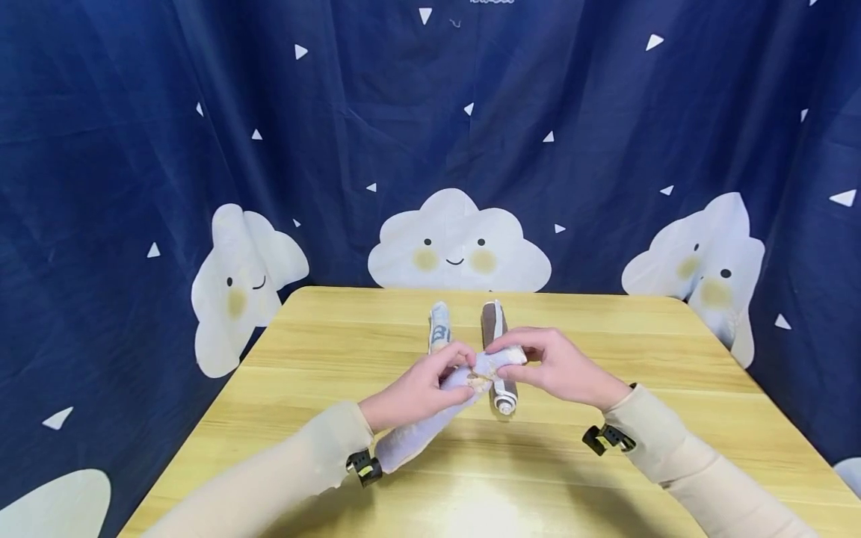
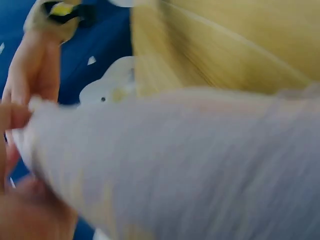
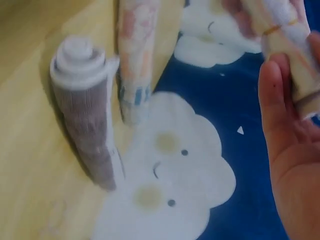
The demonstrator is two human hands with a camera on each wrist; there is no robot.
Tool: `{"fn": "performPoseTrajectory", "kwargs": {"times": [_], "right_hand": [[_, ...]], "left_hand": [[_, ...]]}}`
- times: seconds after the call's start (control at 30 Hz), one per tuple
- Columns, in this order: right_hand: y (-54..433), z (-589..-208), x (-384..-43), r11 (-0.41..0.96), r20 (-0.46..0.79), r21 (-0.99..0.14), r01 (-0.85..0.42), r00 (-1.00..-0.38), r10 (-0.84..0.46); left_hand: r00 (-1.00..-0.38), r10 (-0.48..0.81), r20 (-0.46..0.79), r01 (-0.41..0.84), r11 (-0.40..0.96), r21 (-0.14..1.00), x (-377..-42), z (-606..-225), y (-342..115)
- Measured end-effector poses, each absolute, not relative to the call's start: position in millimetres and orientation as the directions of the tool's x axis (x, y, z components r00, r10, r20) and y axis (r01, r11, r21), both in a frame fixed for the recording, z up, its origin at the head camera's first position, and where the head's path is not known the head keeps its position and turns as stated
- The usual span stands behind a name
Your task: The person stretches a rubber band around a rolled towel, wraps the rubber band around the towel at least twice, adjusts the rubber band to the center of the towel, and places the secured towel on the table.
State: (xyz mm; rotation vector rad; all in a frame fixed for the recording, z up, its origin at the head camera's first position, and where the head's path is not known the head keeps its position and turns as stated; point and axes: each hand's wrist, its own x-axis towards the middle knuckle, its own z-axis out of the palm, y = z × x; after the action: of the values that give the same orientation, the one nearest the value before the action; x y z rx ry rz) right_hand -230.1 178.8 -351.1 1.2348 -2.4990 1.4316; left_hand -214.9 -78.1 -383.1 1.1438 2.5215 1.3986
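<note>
A pale lavender rolled towel (image 1: 413,441) is held at a slant above the table, its lower end toward the left sleeve. My left hand (image 1: 418,390) grips it near the middle from above, while my right hand (image 1: 561,366) pinches it close to its upper right end. Around the roll, between the hands, runs a thin tan band (image 3: 281,27). The lavender towel (image 2: 175,160) fills much of the left wrist view, blurred. Under the right hand lies a brown rolled towel (image 1: 508,394) with a white edge, partly covered by the held roll.
A white printed rolled towel (image 1: 439,323) lies left of the brown one, its near end hidden behind the left hand. Both rest on a light wooden table (image 1: 323,351). A dark blue curtain (image 1: 417,134) with clouds hangs behind the table's back edge.
</note>
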Motion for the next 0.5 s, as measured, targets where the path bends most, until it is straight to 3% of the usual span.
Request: {"fn": "performPoseTrajectory", "kwargs": {"times": [0.1, 0.27, 0.5], "right_hand": [[178.5, -353.5, -229.2, 0.299, 0.338, -0.760, -0.577, -0.743, -0.577], [177.0, -352.0, -226.2, 0.316, 0.284, -0.821, -0.475, -0.821, -0.495], [175.9, -348.9, -227.3, 0.358, 0.271, -0.828, -0.432, -0.867, -0.418]], "left_hand": [[-0.690, 0.598, 0.407, 0.707, 0.437, 0.557, -210.5, -387.2, -74.1], [-0.564, 0.618, 0.548, 0.814, 0.526, 0.246, -205.3, -392.9, -68.5], [-0.515, 0.641, 0.570, 0.833, 0.530, 0.157, -205.6, -387.2, -66.0]]}}
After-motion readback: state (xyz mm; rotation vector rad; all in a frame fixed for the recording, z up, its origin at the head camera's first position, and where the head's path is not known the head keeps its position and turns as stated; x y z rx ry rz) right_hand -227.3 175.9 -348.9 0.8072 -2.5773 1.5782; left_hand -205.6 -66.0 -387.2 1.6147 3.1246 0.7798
